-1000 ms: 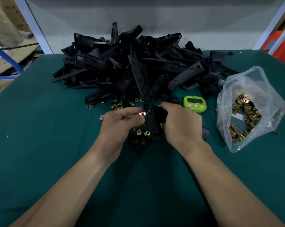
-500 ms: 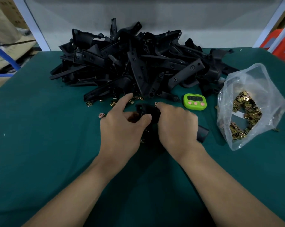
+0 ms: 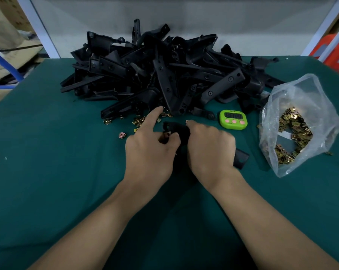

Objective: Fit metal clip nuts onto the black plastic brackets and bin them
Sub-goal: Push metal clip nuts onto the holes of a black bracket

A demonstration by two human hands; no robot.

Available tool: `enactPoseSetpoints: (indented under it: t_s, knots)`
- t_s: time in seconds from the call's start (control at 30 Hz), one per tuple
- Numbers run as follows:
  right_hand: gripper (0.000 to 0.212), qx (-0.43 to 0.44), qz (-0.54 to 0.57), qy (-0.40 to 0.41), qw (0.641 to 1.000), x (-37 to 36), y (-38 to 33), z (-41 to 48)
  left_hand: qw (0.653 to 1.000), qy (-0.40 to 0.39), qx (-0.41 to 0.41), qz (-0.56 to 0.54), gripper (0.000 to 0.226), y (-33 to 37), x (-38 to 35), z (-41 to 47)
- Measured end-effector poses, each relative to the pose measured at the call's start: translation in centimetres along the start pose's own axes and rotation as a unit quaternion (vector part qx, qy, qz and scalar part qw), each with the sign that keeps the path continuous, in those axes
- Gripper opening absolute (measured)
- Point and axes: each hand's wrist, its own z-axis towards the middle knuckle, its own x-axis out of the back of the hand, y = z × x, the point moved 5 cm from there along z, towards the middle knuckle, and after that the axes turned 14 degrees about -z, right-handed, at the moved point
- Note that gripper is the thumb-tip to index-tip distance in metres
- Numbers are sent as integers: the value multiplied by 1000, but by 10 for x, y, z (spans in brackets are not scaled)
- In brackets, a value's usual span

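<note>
progress looks early; the pile of brackets [image 3: 164, 75] at the back of the green cloth [image 3: 47, 152] is large, the bag of clip nuts [image 3: 293, 129] on my right is well filled, and loose clip nuts [image 3: 138, 120] lie scattered at the pile's near edge; no bin shows, so i cannot say how many are finished; one bracket [image 3: 176, 127] is in work between my hands, low over the cloth just in front of the pile; my right hand [image 3: 209, 147] is wrapped round its body, fingers curled, and my left hand [image 3: 151, 151] pinches a clip nut [image 3: 167, 135] against its near end with the thumb, index finger stretched straight toward the pile; whether the nut is fully seated i cannot tell, so i judge this one still needs pressing home and binning; against a second ago, my hands have dropped from a raised hold, the bracket lies flatter, and my left index, then curled, points out; half a second ago all was much as now.
</note>
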Motion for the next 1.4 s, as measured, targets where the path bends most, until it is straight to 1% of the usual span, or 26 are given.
enactPoseSetpoints:
  t_s: [0.1, 0.13, 0.17, 0.23, 0.27, 0.3, 0.33, 0.37, 0.43, 0.5, 0.57, 0.6, 0.67, 0.7, 0.77, 0.9, 0.97, 1.03, 1.13, 1.3, 1.4]
  knots:
    - [34, -2, 16, -1, 1000, 0, 2, 1, 1000, 4, -8, -8, 60, -2, -1, 0]
    - [33, -4, 24, -3, 1000, 0, 3, 1, 1000, 3, 6, -19, 57, -4, -1, 0]
    - [32, -8, 34, -5, 999, -1, 4, 1, 999, 2, 26, -33, 50, -6, -2, 0]
    - [25, -26, 51, -6, 998, -2, 8, 2, 998, 5, 59, -33, 15, -10, -5, 1]
    - [21, -35, 53, -5, 998, -2, 9, 3, 998, 7, 56, -21, 16, -10, -5, 1]
    - [20, -38, 54, -4, 998, -2, 10, 3, 999, 6, 51, -7, 32, -12, -6, 2]
    - [21, -35, 58, -2, 998, -3, 10, 3, 999, 2, 44, 3, 43, -13, -7, 2]
    - [25, -27, 63, 1, 998, -3, 9, 2, 999, 1, 32, 12, 48, -13, -7, 3]
    - [32, -10, 76, 3, 997, -3, 7, 0, 1000, -3, -5, 26, 51, -11, -6, 4]
    - [30, -16, 99, 3, 995, -5, 8, 1, 999, -18, -33, 0, 48, -11, -4, 5]
    - [27, -46, 131, 4, 990, -9, 16, 4, 997, -26, -58, -43, 41, -10, 2, 11]
    - [28, -64, 145, 5, 987, -12, 21, 6, 996, -20, -63, -56, 36, -10, 7, 15]
    - [29, -86, 160, 2, 983, -19, 31, 8, 997, -20, -43, -59, 22, -14, 19, 27]
    - [28, -91, 160, -3, 983, -22, 35, 9, 998, -30, -32, -35, 19, -16, 23, 32]
    - [25, -92, 159, -12, 983, -27, 39, 10, 996, -65, -33, 47, 21, -22, 25, 34]
    - [23, -86, 180, -10, 980, -30, 40, 10, 968, -188, -41, 160, 18, -29, 12, 25]
    - [24, -83, 190, -11, 978, -32, 39, 10, 959, -225, -26, 172, 19, -32, 10, 25]
    - [25, -79, 194, -12, 978, -32, 38, 10, 960, -239, -2, 144, 18, -36, 11, 29]
    - [25, -76, 199, -13, 977, -33, 38, 10, 972, -209, 4, 112, 10, -40, 11, 29]
    - [28, -69, 206, -22, 976, -31, 37, 9, 986, -76, -23, 145, 13, -37, 16, 27]
    - [30, -58, 222, -24, 973, -28, 35, 8, 991, -51, -15, 119, 17, -37, 20, 29]
